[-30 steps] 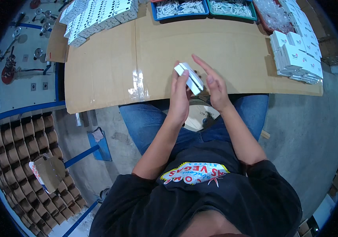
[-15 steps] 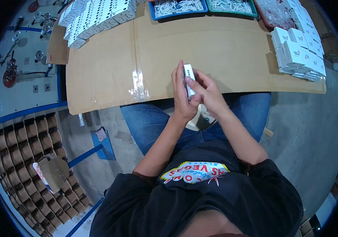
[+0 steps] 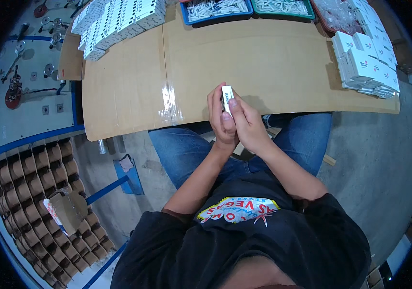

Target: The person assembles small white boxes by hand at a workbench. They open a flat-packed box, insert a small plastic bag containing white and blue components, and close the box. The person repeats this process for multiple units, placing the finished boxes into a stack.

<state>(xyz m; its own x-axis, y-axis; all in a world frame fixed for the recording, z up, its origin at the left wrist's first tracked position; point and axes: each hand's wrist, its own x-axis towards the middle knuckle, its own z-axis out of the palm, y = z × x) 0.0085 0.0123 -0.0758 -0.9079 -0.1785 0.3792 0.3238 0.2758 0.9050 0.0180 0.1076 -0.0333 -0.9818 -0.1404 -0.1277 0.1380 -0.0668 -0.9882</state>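
Note:
A small white box with dark print stands between my two hands, over the table's near edge. My left hand wraps its left side, thumb lying along the lower part. From the right, my right hand closes round it, with the thumb pressed on the printed face. The palms meet below the box and hide its lower end and back. Both hands are above my lap, just at the edge of the cardboard-covered table.
Rows of small white boxes stand at the far left, and flat white boxes are stacked at the right. Along the back sit a blue tray and a green tray of small white pieces, plus a red basket of clear plastic.
My hands have drawn slightly nearer to me and closed more tightly around the box. My right thumb has moved lower, and my left fingers have bent in from their straighter pose.

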